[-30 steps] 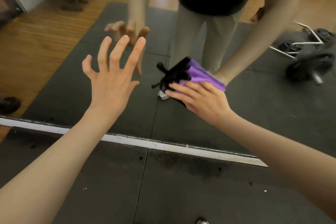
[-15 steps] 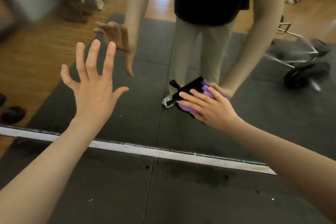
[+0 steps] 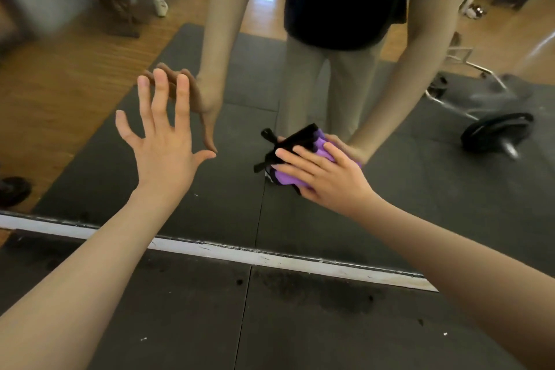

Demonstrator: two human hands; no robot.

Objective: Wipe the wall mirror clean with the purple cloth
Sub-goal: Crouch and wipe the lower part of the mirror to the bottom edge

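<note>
The wall mirror (image 3: 420, 189) fills the upper part of the head view, down to a white strip at the floor. My right hand (image 3: 327, 174) presses the purple cloth (image 3: 288, 179), which has a black edge and black straps, flat against the low part of the glass with straight fingers. My left hand (image 3: 163, 141) is spread wide to the left, fingers straight, its thumb tip at the glass where it meets its own reflection. The mirror shows my reflected arms, dark shirt and light trousers.
Black rubber mats (image 3: 300, 324) cover the floor below the white mirror base strip (image 3: 285, 261). The reflection shows wood flooring, a weight plate with a metal frame at right, and another person's legs at top left. A dark shoe (image 3: 12, 189) sits at the left edge.
My right hand has slid the cloth down the glass and slightly right. My left hand drifted left, then back right. The view tilted up a little.
</note>
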